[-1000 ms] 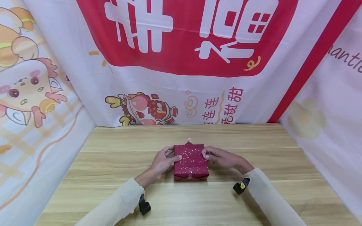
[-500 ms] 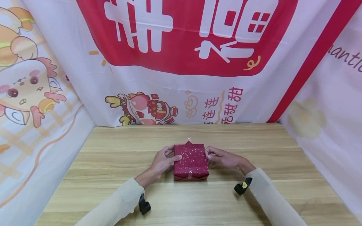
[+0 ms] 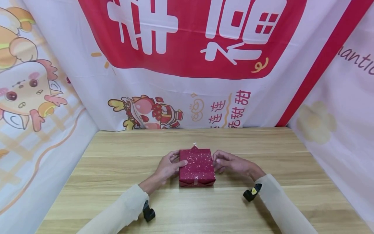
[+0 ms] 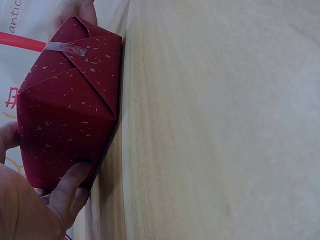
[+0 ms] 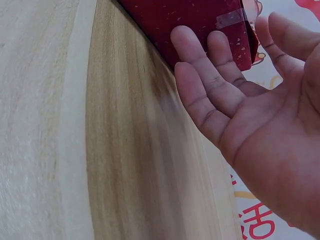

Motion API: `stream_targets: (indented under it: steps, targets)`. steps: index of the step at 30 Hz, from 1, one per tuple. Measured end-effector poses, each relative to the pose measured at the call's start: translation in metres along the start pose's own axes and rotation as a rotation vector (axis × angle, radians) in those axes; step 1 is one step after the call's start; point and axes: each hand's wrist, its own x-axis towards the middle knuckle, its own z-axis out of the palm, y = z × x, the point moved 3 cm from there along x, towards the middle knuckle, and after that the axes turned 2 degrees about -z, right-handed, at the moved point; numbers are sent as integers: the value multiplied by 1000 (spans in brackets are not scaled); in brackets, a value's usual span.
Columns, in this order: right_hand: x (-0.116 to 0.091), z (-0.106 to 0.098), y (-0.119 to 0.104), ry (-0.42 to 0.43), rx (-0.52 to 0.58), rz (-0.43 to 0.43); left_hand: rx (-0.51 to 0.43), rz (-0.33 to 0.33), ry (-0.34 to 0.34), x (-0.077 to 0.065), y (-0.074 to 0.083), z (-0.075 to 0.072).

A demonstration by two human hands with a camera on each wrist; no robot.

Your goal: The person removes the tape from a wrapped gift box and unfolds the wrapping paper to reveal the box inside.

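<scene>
Red box (image 3: 197, 165), left grip (image 3: 168, 167) pinching its left edge, right grip (image 3: 230, 162) spread alongside, wide table (image 3: 193, 211) in front

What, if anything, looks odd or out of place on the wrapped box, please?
At the far end of the red wrapped box, a pointed paper flap with clear tape at its tip sticks out, seemingly not fastened down. It looks odd because the near end is folded and taped.
</scene>
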Motion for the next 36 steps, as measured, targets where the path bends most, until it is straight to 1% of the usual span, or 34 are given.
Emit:
stream_targets:
  steps: [3, 6, 11, 14, 17, 21, 27, 32, 36]
  targets:
    - [1, 1, -2, 35, 10, 3, -1, -2, 2, 0, 0, 0]
    - [2, 4, -6, 72, 3, 28, -2, -1, 1, 0, -1, 0]
    - [5, 10, -14, 95, -62, 91, -2, -7, -5, 1, -1, 0]
    - [6, 10, -13, 109, -72, 110, -4, -12, -7, 2, -2, 0]
    - [8, 7, -6, 124, -47, 119, -4, -10, -8, 1, -3, -1]
    - [8, 3, 2, 118, -2, 110, -2, -8, -8, 1, -2, 0]
    - [7, 1, 7, 102, 50, 109, -3, -6, -8, 1, -2, 0]
    - [7, 0, 8, 99, 68, 109, -1, -2, -7, 0, -1, 0]
    - [7, 0, 9, 95, 56, 95, 1, -2, -6, -1, -1, 0]
